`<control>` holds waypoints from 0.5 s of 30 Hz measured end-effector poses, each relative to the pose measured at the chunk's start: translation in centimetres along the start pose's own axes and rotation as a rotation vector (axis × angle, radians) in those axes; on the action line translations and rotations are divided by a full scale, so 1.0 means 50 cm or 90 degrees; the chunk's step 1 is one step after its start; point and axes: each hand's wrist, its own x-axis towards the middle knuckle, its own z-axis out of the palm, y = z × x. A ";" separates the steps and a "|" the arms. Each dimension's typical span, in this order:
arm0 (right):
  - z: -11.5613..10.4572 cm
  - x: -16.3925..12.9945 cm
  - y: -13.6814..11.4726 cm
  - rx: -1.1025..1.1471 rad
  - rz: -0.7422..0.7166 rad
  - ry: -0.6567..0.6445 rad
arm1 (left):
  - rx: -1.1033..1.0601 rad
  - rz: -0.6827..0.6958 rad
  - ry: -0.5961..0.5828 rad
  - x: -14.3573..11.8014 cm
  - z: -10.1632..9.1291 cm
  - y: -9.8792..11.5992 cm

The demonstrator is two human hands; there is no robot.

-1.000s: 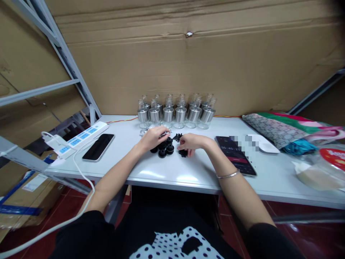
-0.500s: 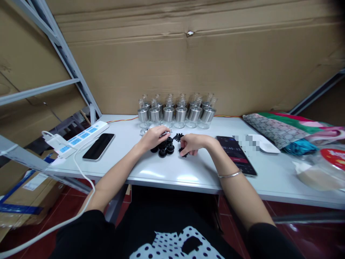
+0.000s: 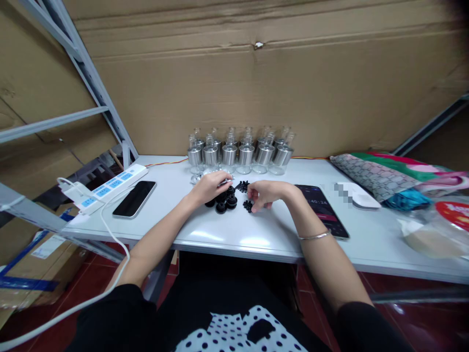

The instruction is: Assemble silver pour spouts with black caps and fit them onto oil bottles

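On the white table [image 3: 238,237] my left hand [image 3: 209,186] rests closed around a small clear bottle with a silver band, whose tip pokes out at its fingers. Below that hand lies a cluster of black round caps [image 3: 222,201]. My right hand [image 3: 266,192] hovers just right of a few small black parts [image 3: 248,205], fingers bent down toward them; whether it pinches one I cannot tell. More small black parts [image 3: 242,185] lie between the hands. Behind them stand two rows of glass bottles with silver bands [image 3: 238,151].
A black phone [image 3: 134,198] and a white power strip [image 3: 106,187] with cable lie at the left. A phone showing a timer [image 3: 322,209] lies right of my right wrist, then a white mouse [image 3: 357,197], folded cloths [image 3: 388,176] and plastic bags. A cardboard wall stands behind.
My right hand has lifted and shifted slightly right, uncovering the small black parts it was over. My left hand has stayed put.
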 end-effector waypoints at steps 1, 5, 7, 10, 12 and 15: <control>-0.001 -0.001 0.000 0.003 -0.005 0.001 | -0.002 -0.001 0.003 0.000 -0.001 0.001; -0.006 -0.004 -0.004 0.039 -0.079 0.081 | -0.029 -0.003 0.026 0.004 -0.007 0.011; -0.008 -0.004 -0.008 0.070 -0.151 0.171 | -0.050 -0.031 0.058 0.007 -0.008 0.016; -0.006 -0.003 -0.016 0.091 -0.260 0.272 | -0.117 -0.100 0.140 0.009 0.001 0.022; 0.000 -0.002 -0.024 0.093 -0.313 0.304 | -0.191 -0.119 0.184 0.010 0.009 0.026; 0.014 0.003 -0.041 0.116 -0.370 0.331 | -0.260 -0.113 0.223 0.010 0.021 0.030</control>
